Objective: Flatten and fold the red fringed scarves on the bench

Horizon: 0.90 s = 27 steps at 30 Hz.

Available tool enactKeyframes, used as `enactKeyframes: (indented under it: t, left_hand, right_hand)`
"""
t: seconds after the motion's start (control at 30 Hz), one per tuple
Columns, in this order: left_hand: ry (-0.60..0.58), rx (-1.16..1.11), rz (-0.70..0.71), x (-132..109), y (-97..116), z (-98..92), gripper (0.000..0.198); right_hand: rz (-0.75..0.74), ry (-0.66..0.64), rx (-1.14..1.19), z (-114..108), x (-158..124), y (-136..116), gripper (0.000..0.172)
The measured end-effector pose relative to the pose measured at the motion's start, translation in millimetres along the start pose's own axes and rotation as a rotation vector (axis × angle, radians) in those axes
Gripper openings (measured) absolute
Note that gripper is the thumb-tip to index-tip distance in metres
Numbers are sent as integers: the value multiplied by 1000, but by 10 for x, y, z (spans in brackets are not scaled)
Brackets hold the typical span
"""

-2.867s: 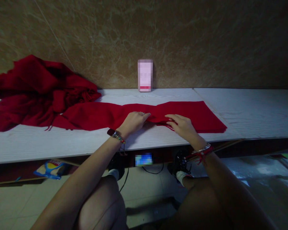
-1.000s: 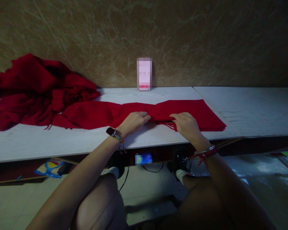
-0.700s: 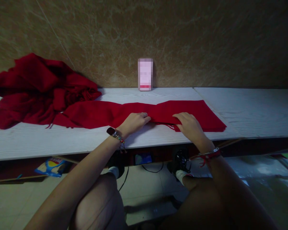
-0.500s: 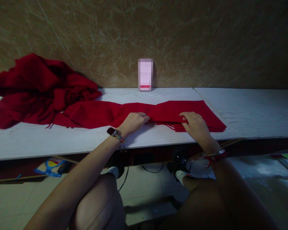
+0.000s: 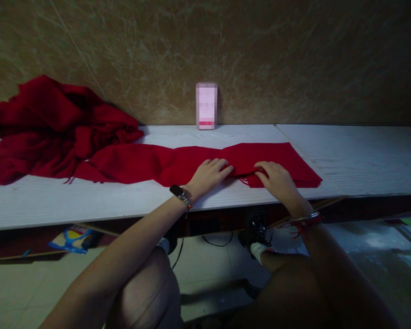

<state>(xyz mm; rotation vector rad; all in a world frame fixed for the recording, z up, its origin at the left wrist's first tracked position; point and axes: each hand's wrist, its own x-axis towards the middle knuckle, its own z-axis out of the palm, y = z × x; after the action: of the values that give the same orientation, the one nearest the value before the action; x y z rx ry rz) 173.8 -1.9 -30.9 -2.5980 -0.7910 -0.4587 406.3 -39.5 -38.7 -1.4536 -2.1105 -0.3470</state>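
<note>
A red fringed scarf (image 5: 144,162) lies along the white wood-grain table, folded lengthwise into a long band on the right and bunched into a loose heap at the left. My right hand (image 5: 277,180) pinches the scarf's near edge between thumb and fingers, not far from its right end. To the left of it, my left hand (image 5: 210,176) rests on the band with its fingers stretched out and the thumb apart. Some fringe strands show below the near edge, between the two hands.
A phone (image 5: 206,106) with a blurred screen leans on the brown marbled wall behind the white table (image 5: 363,160). Below the table's front edge, a blue and yellow packet (image 5: 71,238) sits on a shelf at the left. A cable (image 5: 219,245) hangs near my feet.
My left hand has slid right along the scarf, closer to my right hand, and its fingers have spread. My right hand has barely moved and still pinches the edge.
</note>
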Motion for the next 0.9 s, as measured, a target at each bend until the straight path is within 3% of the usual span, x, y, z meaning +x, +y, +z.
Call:
enactKeyframes:
  t: [0.23, 0.43, 0.9]
  left_hand:
    - [-104, -77, -53, 207, 111, 64, 19]
    - [-90, -116, -107, 134, 72, 77, 16]
    - [-9, -34, -45, 162, 134, 103, 19]
  right_hand:
    - [14, 35, 39, -35, -33, 100, 15]
    - [74, -23, 32, -91, -100, 203, 19]
    - [80, 47, -8, -158, -77, 152, 14]
